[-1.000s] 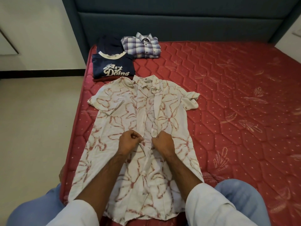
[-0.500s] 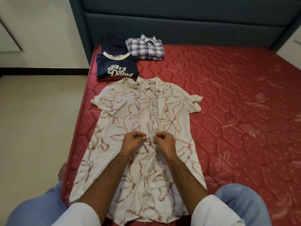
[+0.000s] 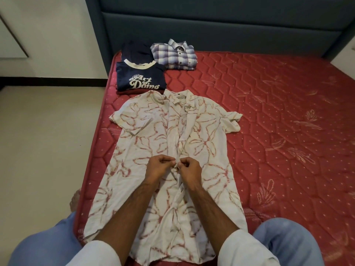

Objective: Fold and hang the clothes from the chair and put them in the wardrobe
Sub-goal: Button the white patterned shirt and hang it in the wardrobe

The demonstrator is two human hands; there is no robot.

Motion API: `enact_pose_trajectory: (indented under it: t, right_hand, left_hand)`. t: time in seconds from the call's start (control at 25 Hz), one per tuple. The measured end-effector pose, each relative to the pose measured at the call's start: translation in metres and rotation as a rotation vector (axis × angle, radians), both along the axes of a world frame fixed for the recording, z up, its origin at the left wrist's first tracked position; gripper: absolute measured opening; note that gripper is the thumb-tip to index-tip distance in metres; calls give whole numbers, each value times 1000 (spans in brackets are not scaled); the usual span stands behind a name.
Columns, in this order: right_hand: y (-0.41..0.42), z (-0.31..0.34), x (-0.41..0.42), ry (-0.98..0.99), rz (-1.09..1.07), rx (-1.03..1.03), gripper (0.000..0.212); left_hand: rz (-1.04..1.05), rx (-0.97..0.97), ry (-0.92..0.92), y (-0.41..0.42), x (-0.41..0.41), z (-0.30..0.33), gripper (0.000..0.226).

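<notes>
Lying nearest, two knees in light blue trousers (image 3: 288, 244) are being shown at the foot of a bed, with white rolled sleeves (image 3: 247, 254) above them. A red quilted mattress (image 3: 278, 131) is being used as the surface, and a beige floor (image 3: 44, 150) is being seen to its left. One white shirt with a red floral print (image 3: 207, 143) is being spread flat, front up, collar pointing away. At its middle, the front placket is being pinched by both hands: the left hand (image 3: 158, 167) and the right hand (image 3: 189, 169) are being held almost touching, fingers curled tight on the fabric edges. Farther off, two folded garments are being kept near the mattress's far left corner: one navy T-shirt (image 3: 141, 78) with white lettering and one plaid shirt (image 3: 174, 54) just beside it. Beyond, a dark blue padded headboard (image 3: 230, 27) and a white wall (image 3: 51, 31) are being seen.
</notes>
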State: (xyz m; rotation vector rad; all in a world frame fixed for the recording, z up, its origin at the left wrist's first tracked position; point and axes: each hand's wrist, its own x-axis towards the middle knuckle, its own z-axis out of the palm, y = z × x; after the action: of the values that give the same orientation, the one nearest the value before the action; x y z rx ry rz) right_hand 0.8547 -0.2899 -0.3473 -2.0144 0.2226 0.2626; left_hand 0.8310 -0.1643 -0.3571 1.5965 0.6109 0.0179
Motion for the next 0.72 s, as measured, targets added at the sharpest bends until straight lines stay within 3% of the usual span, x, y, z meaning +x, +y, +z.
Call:
enact_pose_trajectory:
  t: [0.16, 0.44, 0.72]
  right_hand:
    - [-2, -3, -2, 10, -33, 70, 3]
    - [-4, -4, -8, -51, 81, -16, 9]
    - [0, -7, -11, -25, -24, 126, 8]
  left_hand:
    - [1, 52, 12, -1, 1, 0, 12]
    - [30, 36, 5, -3, -3, 2, 8]
    - [-7, 104, 51, 1, -1, 4, 8]
